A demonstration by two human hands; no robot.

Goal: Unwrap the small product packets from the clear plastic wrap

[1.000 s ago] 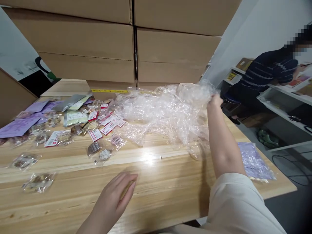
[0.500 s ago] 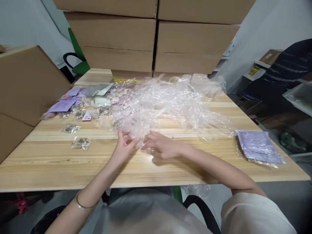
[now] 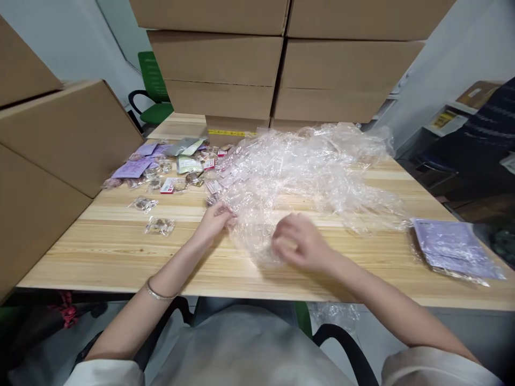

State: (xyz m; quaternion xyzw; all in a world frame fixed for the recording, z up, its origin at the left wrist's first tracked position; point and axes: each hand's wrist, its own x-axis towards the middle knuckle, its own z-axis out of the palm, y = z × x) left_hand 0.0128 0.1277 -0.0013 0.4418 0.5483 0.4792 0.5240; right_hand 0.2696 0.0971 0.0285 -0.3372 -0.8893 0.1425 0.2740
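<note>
A crumpled clear plastic bag (image 3: 255, 236) lies spread between my two hands at the front of a larger heap of clear plastic bags (image 3: 298, 161). My left hand (image 3: 215, 221) is closed, with thumb and fingers pinching the bag's left edge. At the bag's right side is my right hand (image 3: 302, 242), its fingers curled and smeared by motion; whether they grip the film cannot be made out. Left of my left hand lie two small clear packets, one nearer (image 3: 160, 225) and one farther (image 3: 144, 203), with small dark items inside.
Purple packets (image 3: 132, 168), a white-and-red card (image 3: 167, 185) and several small bags cover the table's left back. A purple plastic-wrapped stack (image 3: 450, 247) lies at the right edge. Cardboard boxes (image 3: 225, 59) are stacked behind, and another box (image 3: 72, 134) stands at left.
My right hand has moved right, away from my left hand. The plastic between them now stretches wider and nearer the table's front edge. The camera view has turned left.
</note>
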